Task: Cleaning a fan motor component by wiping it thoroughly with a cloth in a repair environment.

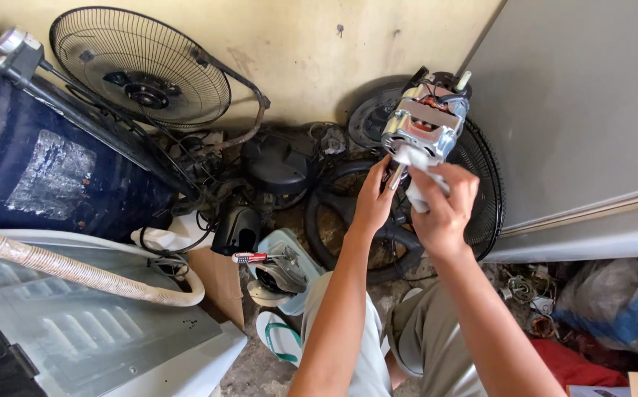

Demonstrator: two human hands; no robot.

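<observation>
Surroundings, located relative to the dark fan motor housing [278,162] on the floor: upper left, a black wire fan guard [140,68] leaning against the yellow wall; far left, a dark blue drum [47,169]; lower left, a corrugated beige hose [76,272]; just below, a red-handled screwdriver [251,258]; further below, a green-strapped sandal [281,340]; right, a grey cabinet [576,110].

A silver fan motor [425,121], copper windings exposed, tilted, held aloft.
</observation>
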